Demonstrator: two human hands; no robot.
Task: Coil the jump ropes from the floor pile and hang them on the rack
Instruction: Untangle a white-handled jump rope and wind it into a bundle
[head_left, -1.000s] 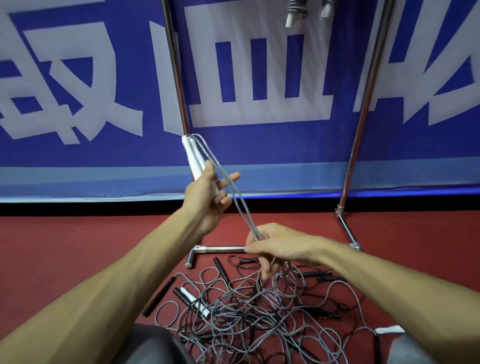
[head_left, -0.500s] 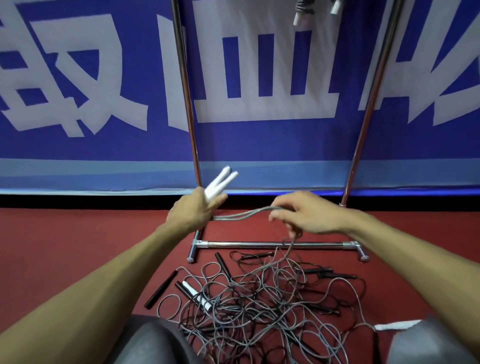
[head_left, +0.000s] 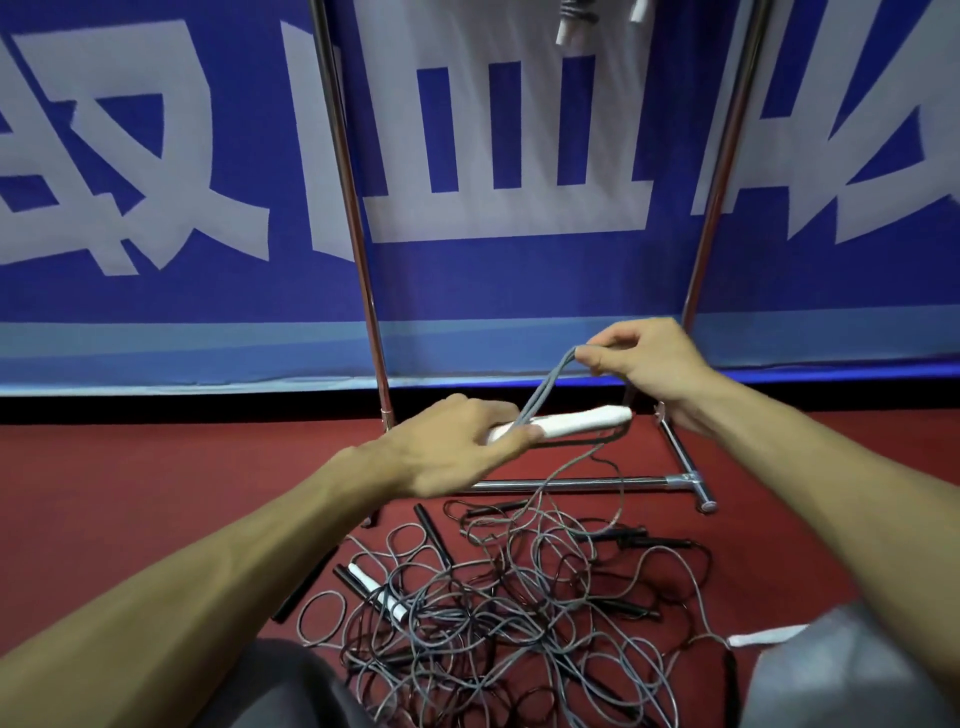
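My left hand (head_left: 457, 441) grips the white handles (head_left: 582, 420) above the pile (head_left: 493, 597); my right hand (head_left: 644, 364), higher over the pile, pinches the doubled grey cord (head_left: 545, 387); the rack (head_left: 571, 484) stands just behind the pile

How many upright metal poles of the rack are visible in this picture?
2: the left pole rises beyond the left hand; the right pole rises behind the right hand. None seems hidden.

Even indoor light, mild motion blur, wide-angle edge bending.
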